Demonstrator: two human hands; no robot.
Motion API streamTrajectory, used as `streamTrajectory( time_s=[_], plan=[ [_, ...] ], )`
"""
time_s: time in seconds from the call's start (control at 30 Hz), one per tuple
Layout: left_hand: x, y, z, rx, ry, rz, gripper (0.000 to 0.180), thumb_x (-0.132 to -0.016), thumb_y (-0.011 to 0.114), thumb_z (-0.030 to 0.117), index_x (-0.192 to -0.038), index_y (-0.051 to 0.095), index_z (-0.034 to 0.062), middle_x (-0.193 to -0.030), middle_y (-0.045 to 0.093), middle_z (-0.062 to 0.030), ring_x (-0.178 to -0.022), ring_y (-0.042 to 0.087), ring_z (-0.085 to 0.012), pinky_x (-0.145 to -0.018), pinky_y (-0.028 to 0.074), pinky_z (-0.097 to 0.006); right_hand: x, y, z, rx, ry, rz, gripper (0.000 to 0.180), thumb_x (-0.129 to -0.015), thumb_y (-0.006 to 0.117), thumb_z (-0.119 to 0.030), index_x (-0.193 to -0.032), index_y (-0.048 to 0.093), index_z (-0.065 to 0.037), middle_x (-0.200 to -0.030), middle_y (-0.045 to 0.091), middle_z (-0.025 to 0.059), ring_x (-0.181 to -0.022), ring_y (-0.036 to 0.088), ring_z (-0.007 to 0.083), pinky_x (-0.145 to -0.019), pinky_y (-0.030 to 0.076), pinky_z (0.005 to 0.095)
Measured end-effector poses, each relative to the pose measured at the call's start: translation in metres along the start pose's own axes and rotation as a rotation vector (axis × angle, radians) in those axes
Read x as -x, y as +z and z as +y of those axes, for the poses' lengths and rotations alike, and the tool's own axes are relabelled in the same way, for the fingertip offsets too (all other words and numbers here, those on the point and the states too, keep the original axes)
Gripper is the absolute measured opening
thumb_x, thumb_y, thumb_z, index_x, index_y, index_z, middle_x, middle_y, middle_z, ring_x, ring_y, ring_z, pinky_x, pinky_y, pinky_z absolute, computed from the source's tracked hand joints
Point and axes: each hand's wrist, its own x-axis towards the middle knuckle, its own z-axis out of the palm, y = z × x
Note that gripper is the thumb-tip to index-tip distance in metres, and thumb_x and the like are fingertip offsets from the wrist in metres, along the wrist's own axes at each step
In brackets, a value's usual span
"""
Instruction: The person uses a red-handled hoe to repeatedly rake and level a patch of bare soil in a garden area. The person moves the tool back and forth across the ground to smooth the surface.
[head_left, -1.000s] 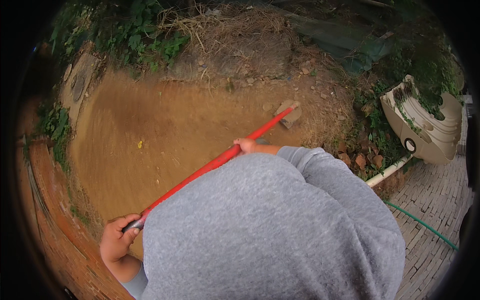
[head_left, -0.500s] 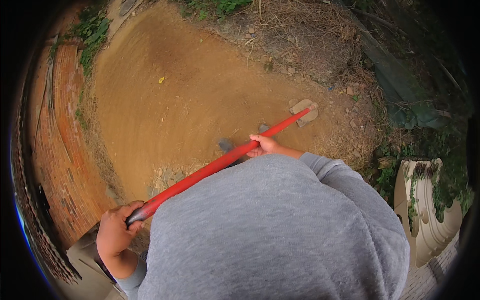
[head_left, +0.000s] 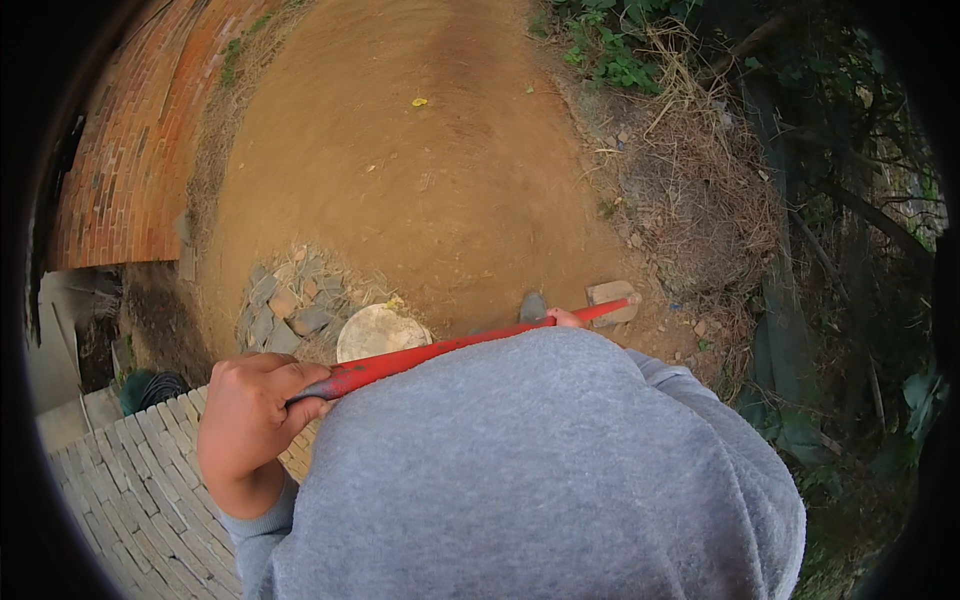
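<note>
A long red pole [head_left: 440, 349] lies across the front of my body, tapering toward its right end. My left hand [head_left: 250, 410] is closed around its thick, dark, scuffed left end. On the pole's right half sits my right hand [head_left: 567, 318], only partly visible past my grey sweatshirt [head_left: 540, 450]; its fingers appear wrapped around the shaft. Below the pole, the grey toe of a shoe [head_left: 533, 305] shows on the dirt. The pole's thin right tip overlaps a flat pale stone slab [head_left: 612, 300] in the view.
A brown dirt path [head_left: 400, 180] stretches ahead. A pale round slab [head_left: 382, 332] and broken stones [head_left: 295, 305] lie at the near left, beside brick paving [head_left: 140, 490]. A brick wall [head_left: 150, 150] borders the left, dry brush [head_left: 705, 200] the right.
The view has turned rightward, bringing the round slab, broken stones and paving into sight. The pole now lies flatter across me. My right hand is more hidden behind the sweatshirt.
</note>
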Motion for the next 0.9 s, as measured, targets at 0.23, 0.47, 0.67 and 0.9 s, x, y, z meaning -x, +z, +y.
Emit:
streamTrajectory(
  time_s=[0.23,0.47,0.67,0.9],
  plan=[
    [0.017,0.005,-0.012,-0.003,0.048,0.006,0.023,-0.071,0.075,0.024,-0.09,0.071,0.0112,-0.068,0.064,-0.0095,-0.065,0.063,-0.03,-0.056,0.049,-0.041,0.039,0.026,-0.087,-0.473,0.099,-0.001,0.021,-0.092,0.052,-0.021,-0.099,0.053,-0.001,-0.092,0.061,0.0145,-0.083,0.061,0.0306,-0.076,0.053,0.0506],
    [-0.012,0.015,-0.005,0.005,0.184,-0.087,0.017,-0.086,0.062,0.026,-0.096,0.071,0.0142,-0.067,0.063,-0.0109,-0.066,0.063,-0.0317,-0.058,0.049,-0.043,0.079,0.065,-0.146,-0.743,0.125,0.088,0.022,-0.094,0.053,-0.02,-0.102,0.047,-0.001,-0.093,0.059,0.015,-0.083,0.063,0.0309,-0.064,0.057,0.0476],
    [-0.011,0.021,-0.004,-0.024,0.117,-0.17,0.023,-0.092,0.053,0.031,-0.098,0.07,0.0164,-0.069,0.065,-0.0113,-0.067,0.063,-0.0339,-0.061,0.049,-0.046,0.115,0.104,-0.159,-0.73,0.092,-0.122,0.023,-0.095,0.053,-0.022,-0.102,0.047,-0.001,-0.09,0.061,0.0138,-0.078,0.064,0.0284,-0.062,0.058,0.0444],
    [0.009,0.025,0.0,0.209,0.167,0.099,0.027,-0.091,0.058,0.032,-0.104,0.069,0.0121,-0.089,0.069,-0.012,-0.085,0.065,-0.0303,-0.074,0.051,-0.04,0.131,0.097,-0.178,-0.315,0.056,-0.156,0.037,-0.091,0.058,-0.035,-0.103,0.048,-0.001,-0.086,0.061,0.0155,-0.07,0.063,0.0289,-0.064,0.057,0.0461]
  ],
)
